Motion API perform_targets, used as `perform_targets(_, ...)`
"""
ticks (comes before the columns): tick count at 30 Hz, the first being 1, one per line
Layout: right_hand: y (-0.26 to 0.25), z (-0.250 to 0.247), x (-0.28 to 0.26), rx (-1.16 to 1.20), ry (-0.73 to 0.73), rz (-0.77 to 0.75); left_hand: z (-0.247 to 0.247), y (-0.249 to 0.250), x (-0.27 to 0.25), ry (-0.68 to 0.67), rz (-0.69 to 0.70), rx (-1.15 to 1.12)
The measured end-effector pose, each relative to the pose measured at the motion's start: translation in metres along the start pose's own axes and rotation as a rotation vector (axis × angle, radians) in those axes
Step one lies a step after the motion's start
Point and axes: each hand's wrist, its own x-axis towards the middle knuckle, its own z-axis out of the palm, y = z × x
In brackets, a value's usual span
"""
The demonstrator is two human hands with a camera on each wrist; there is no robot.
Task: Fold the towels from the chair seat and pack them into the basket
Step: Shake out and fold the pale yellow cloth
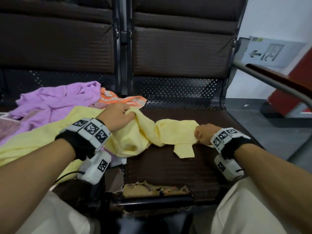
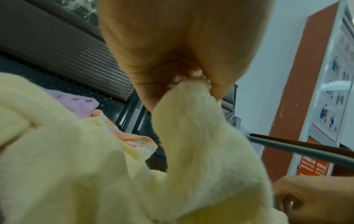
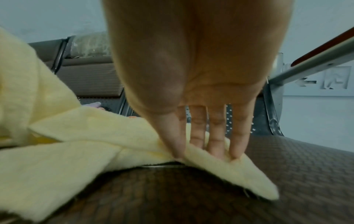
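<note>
A pale yellow towel [image 1: 170, 132] lies crumpled across two dark brown chair seats [image 1: 168, 171]. My left hand [image 1: 129, 114] grips a bunched fold of it near the gap between the seats; in the left wrist view the yellow towel [image 2: 191, 136] hangs from my closed fingers [image 2: 151, 78]. My right hand [image 1: 200, 135] pinches the towel's right edge low over the right seat. In the right wrist view my thumb and fingers [image 3: 216, 145] clamp the yellow towel [image 3: 95, 136], with one corner trailing on the seat. No basket is clearly visible.
A purple towel [image 1: 55, 102] and an orange patterned towel [image 1: 121, 98] lie heaped on the left seat behind the yellow one. A metal armrest with a wooden top [image 1: 278, 80] runs along the right. The right seat's front edge [image 1: 152, 190] is torn.
</note>
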Motion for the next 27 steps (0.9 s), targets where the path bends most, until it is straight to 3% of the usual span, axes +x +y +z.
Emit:
perform_targets(6,-0.008,-0.006,-0.006,0.039,-0.008,-0.037,0.0,0.011,0.0,0.019,-0.072,-0.125)
perform_targets(9,-0.017,-0.02,-0.015,0.355,0.2,-0.143,-0.001,0.024,-0.002,-0.001,-0.099,-0.277)
perform_targets(13,-0.054,-0.043,-0.036,0.874,0.452,-0.397,-0.004,0.043,-0.007,-0.027,-0.015,-0.512)
perform_targets(16,-0.083,-0.051,-0.055,1.13,0.346,-0.529,-0.009,0.052,-0.011,-0.05,0.075,-0.643)
perform_targets(19,-0.095,-0.051,-0.062,0.992,0.255,-0.612,-0.014,0.056,-0.016,-0.013,0.104,-0.72)
perform_targets(21,-0.095,-0.053,-0.063,0.947,0.275,-0.604,-0.017,0.055,-0.018,0.047,0.106,-0.716)
perform_targets(24,-0.086,-0.059,-0.061,1.164,0.344,-0.555,-0.022,0.045,-0.017,0.115,0.105,-0.664)
perform_targets(27,-0.075,-0.066,-0.056,1.239,0.524,-0.524,-0.024,0.035,-0.018,0.115,0.167,-0.301)
